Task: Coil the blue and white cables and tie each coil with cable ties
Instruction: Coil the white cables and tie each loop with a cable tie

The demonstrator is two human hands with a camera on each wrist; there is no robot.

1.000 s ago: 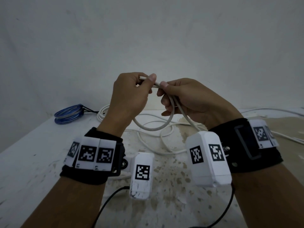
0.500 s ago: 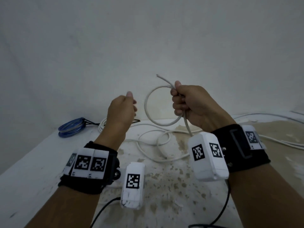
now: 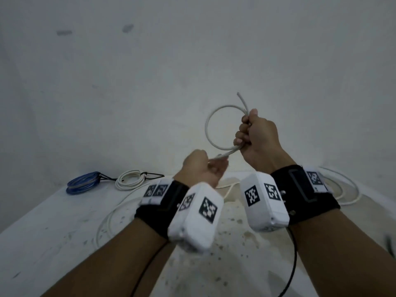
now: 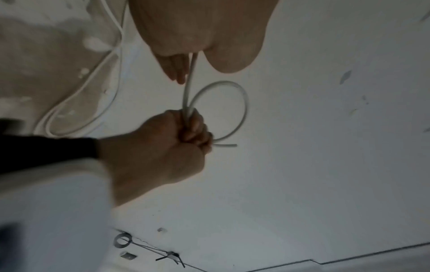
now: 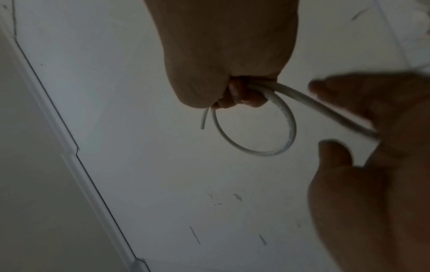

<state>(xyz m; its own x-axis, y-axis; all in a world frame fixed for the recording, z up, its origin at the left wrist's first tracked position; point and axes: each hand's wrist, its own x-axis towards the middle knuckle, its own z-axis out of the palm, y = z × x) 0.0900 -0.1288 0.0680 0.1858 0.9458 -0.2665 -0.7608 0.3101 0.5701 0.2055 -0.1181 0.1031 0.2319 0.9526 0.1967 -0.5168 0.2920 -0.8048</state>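
Inside our right hand (image 3: pixel 256 139) the crossing of the white cable (image 3: pixel 206 129) is hidden by curled fingers. Below it, our left hand (image 3: pixel 202 170) is motion-blurred, so its grip on the cable is unclear. Behind our wrists the loose cable is covered, and its far right run is cut off.

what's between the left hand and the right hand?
A short straight run of thin white round cable, held by left hand and right hand; nothing else. Clearest in the head view.
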